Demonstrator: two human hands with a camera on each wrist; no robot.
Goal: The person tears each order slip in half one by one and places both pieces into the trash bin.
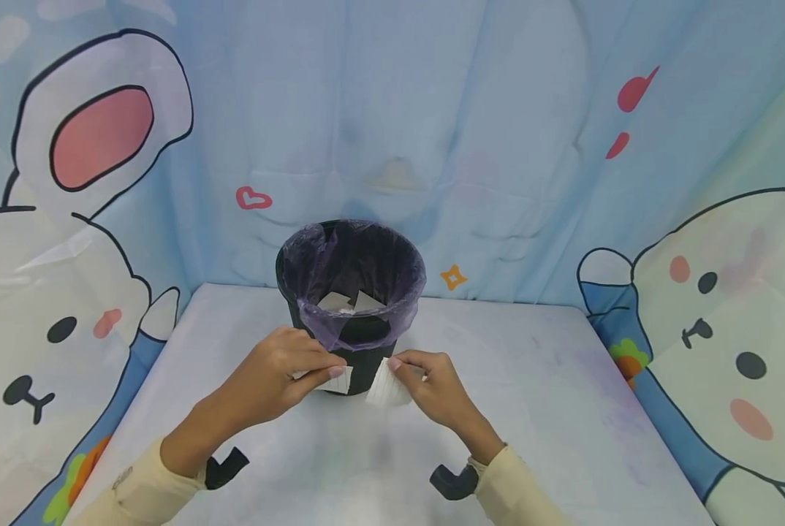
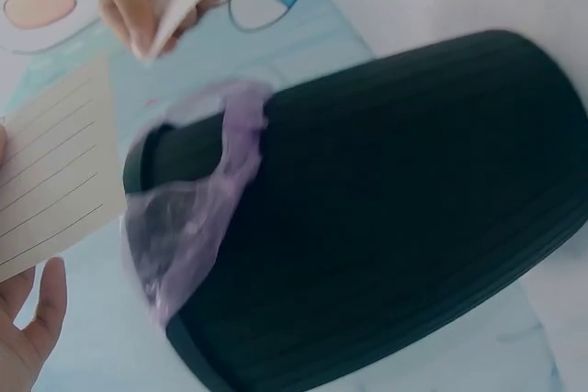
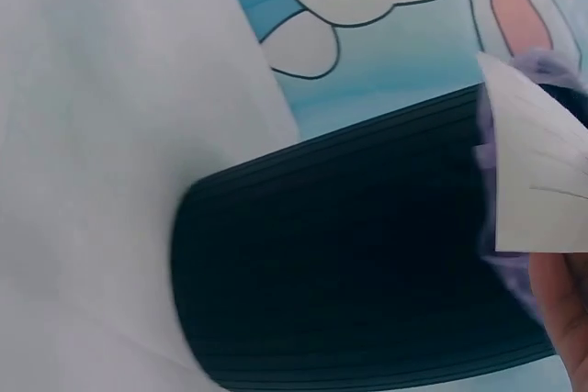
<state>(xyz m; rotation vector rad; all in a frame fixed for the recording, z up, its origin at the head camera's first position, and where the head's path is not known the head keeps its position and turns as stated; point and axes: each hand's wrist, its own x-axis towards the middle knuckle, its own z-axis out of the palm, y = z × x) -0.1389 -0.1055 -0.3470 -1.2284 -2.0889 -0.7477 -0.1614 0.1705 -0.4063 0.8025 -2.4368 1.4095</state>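
Observation:
My left hand [image 1: 289, 369] pinches a piece of lined paper [image 2: 60, 172] between thumb and fingers, in front of the bin. To its right, my right hand [image 1: 433, 383] pinches another lined paper piece [image 1: 389, 387], its ruled lines showing in the right wrist view too. A gap separates the two pieces. Just behind both hands stands a dark trash bin [image 1: 366, 365] lined with a purple plastic bag [image 1: 402, 318] folded over the rim. Inside the bin lie several white paper pieces [image 1: 369, 302].
The bin stands on a white-covered table [image 1: 511, 409] near its back edge. A blue cartoon curtain [image 1: 392, 109] hangs behind the table and along both sides. Black curved wrist mounts [image 1: 454, 483] stick out at both cream sleeves [image 1: 514, 486].

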